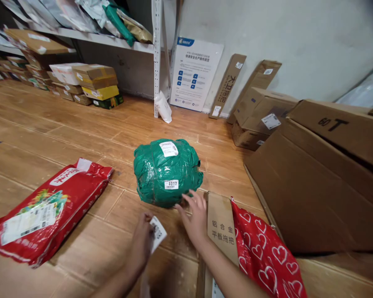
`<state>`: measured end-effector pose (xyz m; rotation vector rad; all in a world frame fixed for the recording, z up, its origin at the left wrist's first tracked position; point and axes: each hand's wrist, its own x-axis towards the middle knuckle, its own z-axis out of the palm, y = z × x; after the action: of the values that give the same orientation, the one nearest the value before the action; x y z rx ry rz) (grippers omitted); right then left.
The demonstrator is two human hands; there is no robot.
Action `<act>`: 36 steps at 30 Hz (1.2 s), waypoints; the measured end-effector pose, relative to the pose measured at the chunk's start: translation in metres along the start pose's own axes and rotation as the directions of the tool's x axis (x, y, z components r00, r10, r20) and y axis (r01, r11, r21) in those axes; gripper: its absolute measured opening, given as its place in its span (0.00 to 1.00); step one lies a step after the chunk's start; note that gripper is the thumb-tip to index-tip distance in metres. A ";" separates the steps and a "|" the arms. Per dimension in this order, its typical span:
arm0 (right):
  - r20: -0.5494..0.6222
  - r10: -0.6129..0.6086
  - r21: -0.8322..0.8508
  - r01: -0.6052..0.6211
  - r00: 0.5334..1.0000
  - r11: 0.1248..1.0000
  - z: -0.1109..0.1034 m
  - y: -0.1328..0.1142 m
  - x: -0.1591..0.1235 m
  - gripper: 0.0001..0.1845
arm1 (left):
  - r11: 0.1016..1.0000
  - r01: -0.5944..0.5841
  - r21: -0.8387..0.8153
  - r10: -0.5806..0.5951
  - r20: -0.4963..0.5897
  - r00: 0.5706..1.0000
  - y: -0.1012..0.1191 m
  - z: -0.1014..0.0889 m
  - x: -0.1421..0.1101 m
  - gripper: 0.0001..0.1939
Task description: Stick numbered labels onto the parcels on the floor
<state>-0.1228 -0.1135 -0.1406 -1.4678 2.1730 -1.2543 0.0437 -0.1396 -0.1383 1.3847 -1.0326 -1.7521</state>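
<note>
In the middle of the wooden floor lies a bulging green plastic-wrapped parcel [157, 169], with a shipping label on top and a white sticker [171, 184] reading 4017 on its near side. My left hand [143, 234], slightly blurred, pinches a white printed label [158, 235] just in front of the parcel. My right hand [194, 215] has its fingers spread at the parcel's lower right edge; whether the fingertips touch it I cannot tell. A strip of white paper hangs below my left hand.
A red bag parcel [71, 203] lies to the left. On the right are a long narrow carton [222, 225], a red heart-patterned bag [264, 252] and a large brown carton [313, 182]. A shelf [112, 39] with parcels and a poster [195, 74] stand at the back.
</note>
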 end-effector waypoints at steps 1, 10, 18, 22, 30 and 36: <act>0.102 0.103 0.157 -0.119 0.989 0.980 -0.011 -0.006 -0.016 0.21 | 0.999 0.031 -0.035 -0.029 0.056 0.998 -0.001 0.011 -0.011 0.09; 0.369 0.553 0.645 -0.634 0.747 0.426 -0.088 -0.018 -0.093 0.27 | 0.930 0.345 -0.130 -0.281 0.358 0.891 -0.020 0.066 -0.088 0.23; 0.281 0.663 0.669 -0.637 0.694 0.383 -0.113 0.011 -0.138 0.23 | 0.929 0.369 0.019 -0.348 0.377 0.858 -0.048 0.082 -0.106 0.26; 0.169 0.694 0.736 -0.558 0.700 0.384 -0.108 0.028 -0.160 0.21 | 0.914 0.397 0.086 -0.401 0.355 0.845 -0.069 0.092 -0.103 0.32; 0.106 0.679 0.622 -0.581 0.727 0.525 -0.126 0.046 -0.156 0.17 | 0.918 0.358 0.171 -0.396 0.393 0.830 -0.069 0.137 -0.109 0.28; 0.135 0.585 0.548 -0.552 0.799 0.628 -0.159 0.051 -0.129 0.10 | 0.921 0.270 0.280 -0.367 0.399 0.840 -0.066 0.154 -0.109 0.30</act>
<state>-0.1911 0.0849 -0.1158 -0.4410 1.8114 -1.4945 -0.0850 0.0122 -0.1288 1.3756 -1.3213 -2.3445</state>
